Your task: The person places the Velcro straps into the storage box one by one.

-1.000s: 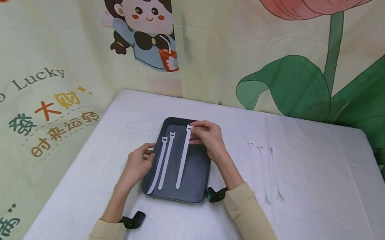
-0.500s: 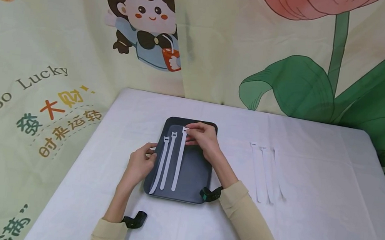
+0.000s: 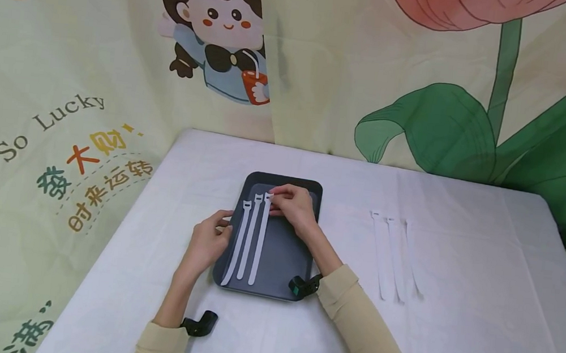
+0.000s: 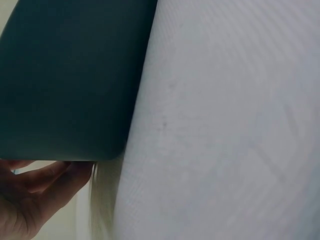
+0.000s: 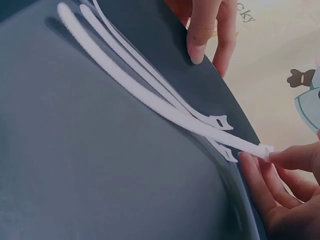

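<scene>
A dark grey tray lies on the table, with two white hook-and-loop cable ties along its left side. Just right of them, my right hand pinches the slotted head of a third cable tie between thumb and fingers. Its tail extends toward the near end of the tray; in the right wrist view it arches over the other two. My left hand holds the tray's left rim, one digit on the inner side and others outside. The left wrist view shows its fingers against the tray's edge.
Three more white straps lie side by side on the white tablecloth, right of the tray. Behind the table hangs a printed cloth. A black camera mount sits on each wrist.
My right hand has moved left with the cable tie, bringing it close beside the other two in the tray. The left hand stays at the rim. The head view has shifted slightly.
</scene>
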The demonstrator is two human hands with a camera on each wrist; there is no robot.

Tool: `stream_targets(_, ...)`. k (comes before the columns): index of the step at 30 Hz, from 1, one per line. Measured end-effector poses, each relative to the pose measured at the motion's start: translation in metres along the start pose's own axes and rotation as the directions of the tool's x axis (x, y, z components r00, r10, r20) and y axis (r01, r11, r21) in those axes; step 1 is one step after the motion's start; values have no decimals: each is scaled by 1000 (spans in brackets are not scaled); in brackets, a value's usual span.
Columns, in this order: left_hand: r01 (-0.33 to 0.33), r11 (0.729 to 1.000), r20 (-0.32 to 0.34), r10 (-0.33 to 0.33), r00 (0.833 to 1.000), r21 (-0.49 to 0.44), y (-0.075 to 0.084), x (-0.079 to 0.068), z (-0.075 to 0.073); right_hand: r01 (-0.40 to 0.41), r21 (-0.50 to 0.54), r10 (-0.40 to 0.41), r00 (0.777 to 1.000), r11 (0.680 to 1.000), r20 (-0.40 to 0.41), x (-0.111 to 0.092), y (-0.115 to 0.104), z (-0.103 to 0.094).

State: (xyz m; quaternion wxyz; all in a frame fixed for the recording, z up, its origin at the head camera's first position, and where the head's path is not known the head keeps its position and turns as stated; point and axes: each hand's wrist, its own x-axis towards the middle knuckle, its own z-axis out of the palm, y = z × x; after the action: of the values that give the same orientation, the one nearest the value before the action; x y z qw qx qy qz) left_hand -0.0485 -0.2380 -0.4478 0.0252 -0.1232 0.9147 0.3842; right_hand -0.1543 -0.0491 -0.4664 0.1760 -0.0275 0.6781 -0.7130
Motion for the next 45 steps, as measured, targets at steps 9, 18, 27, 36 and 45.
stream_targets(9,2,1000,16,-2,1000,-11,2,0,3,8,-90,-7,1000,996,4,-1,6,-1)
stream_targets(18,-12,1000,13,12,1000,-8,5,0,4,30,-136,-30,1000,990,-3,-1,7,-3)
stream_targets(27,-9,1000,20,9,1000,4,5,1,6,49,-175,-53,998,983,-18,-2,6,-5)
stream_targets(36,-2,1000,24,1,1000,5,4,2,3,50,-156,-55,998,987,-25,-11,-12,-8)
stream_targets(45,1,1000,10,-1,1000,5,0,2,-1,155,-109,-155,988,982,7,-22,-27,-26)
